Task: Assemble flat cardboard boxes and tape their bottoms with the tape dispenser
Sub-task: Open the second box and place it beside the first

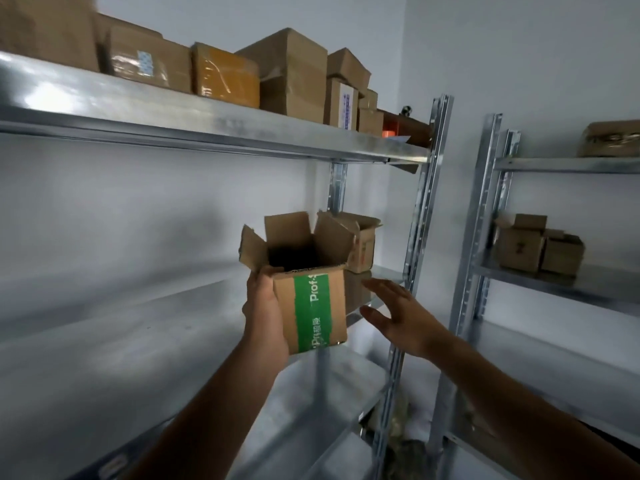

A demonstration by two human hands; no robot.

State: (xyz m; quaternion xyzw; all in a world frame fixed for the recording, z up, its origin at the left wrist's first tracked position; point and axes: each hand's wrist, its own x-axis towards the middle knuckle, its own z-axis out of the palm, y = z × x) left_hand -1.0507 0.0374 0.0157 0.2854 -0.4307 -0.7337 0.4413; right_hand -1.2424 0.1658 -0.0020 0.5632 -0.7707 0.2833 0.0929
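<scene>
Box (311, 306): gripped upright from 9 o'clock by left hand (265, 317), flanked at 3 o'clock by right hand (398, 313), splayed, empty.

A box (311, 299) sits in the left hand (265, 313), which grips its left side, in front of the right end of the middle shelf (138, 323); the right hand (398, 313) is just to its right, not touching. Behind the box and a little to the right, a small box (362, 244) stands at the far right end of that shelf, and on the top shelf (207, 116) above, a row of boxes (225, 74) runs left to right. To the right stands a second rack (485, 202), with two boxes (536, 247) side by side on one shelf and a lone box (609, 138) on the shelf above them.
</scene>
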